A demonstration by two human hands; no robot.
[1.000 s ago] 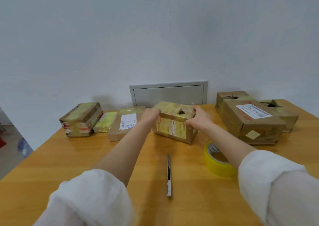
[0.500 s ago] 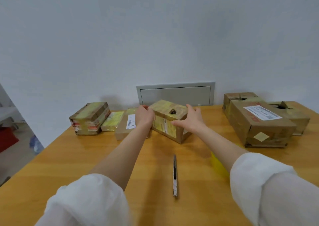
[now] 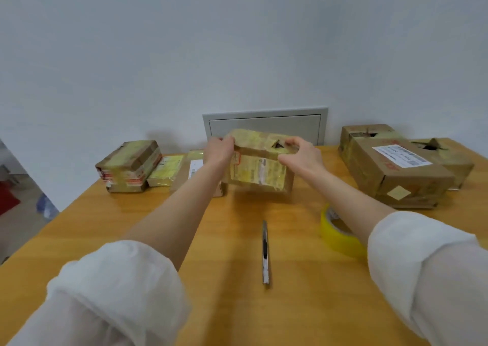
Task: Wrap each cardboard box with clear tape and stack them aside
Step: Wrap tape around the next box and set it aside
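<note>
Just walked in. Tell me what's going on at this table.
A person grips a taped cardboard box with both hands, the left hand at its left corner, the right hand on its top edge. A yellow tape roll and a knife lie untouched on the table, nearer the person. Wrapped boxes sit at the left, larger boxes at the right.

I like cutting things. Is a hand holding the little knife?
No, the knife lies alone on the table while the left hand and right hand grip the box.
</note>
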